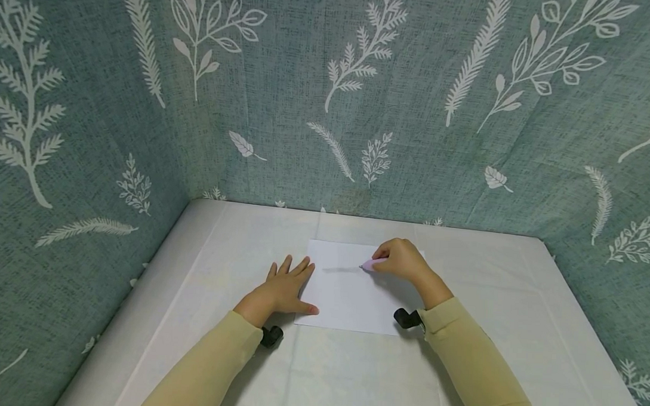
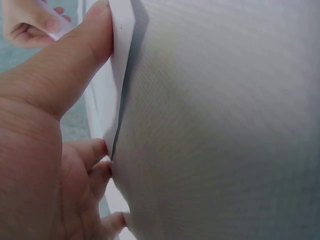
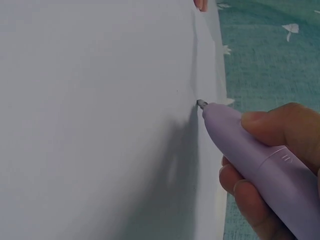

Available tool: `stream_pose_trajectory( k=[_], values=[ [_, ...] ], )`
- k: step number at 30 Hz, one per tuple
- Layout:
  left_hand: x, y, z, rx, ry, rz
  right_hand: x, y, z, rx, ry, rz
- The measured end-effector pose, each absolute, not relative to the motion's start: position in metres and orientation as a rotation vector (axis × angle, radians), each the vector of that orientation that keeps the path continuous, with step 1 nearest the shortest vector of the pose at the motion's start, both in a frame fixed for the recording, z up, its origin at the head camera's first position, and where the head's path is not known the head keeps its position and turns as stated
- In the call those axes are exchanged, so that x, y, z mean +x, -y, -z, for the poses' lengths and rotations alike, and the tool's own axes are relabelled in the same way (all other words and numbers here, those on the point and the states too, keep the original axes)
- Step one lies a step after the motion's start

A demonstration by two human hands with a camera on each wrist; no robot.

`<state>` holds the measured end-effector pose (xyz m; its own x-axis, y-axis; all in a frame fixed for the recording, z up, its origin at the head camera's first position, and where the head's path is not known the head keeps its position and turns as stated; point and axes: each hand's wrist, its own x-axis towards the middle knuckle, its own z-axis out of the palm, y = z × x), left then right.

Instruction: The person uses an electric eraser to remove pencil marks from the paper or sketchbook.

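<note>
A white sheet of paper (image 1: pixel 348 308) lies flat on the table. My left hand (image 1: pixel 281 291) rests spread at its left edge, thumb on the sheet and fingertips near the upper left corner. In the left wrist view the paper edge lifts slightly beside the thumb (image 2: pixel 85 52). My right hand (image 1: pixel 406 264) pinches a lavender pen-shaped cutter (image 3: pixel 255 162) between thumb and fingers. Its short metal tip (image 3: pixel 201 103) touches the paper. A thin grey line (image 1: pixel 340 270) runs left from the tip across the upper part of the sheet; the right wrist view shows it like a slit.
A white cloth (image 1: pixel 351 377) covers the table. Green fabric (image 1: pixel 286 94) with white leaf prints hangs behind and at both sides. Black wrist mounts (image 1: pixel 407 317) sit by both sleeves, close above the table.
</note>
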<state>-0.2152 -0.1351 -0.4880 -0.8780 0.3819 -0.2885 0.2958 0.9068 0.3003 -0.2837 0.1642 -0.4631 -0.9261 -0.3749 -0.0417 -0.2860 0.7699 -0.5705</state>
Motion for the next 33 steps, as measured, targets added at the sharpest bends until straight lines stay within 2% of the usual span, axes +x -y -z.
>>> stream_pose_trajectory(
  k=[33],
  values=[
    [-0.2153, 0.1346, 0.4862, 0.499, -2.718, -0.367, -0.2825, -0.1642, 0.4606, -0.55, -2.778, 0.89]
  ],
)
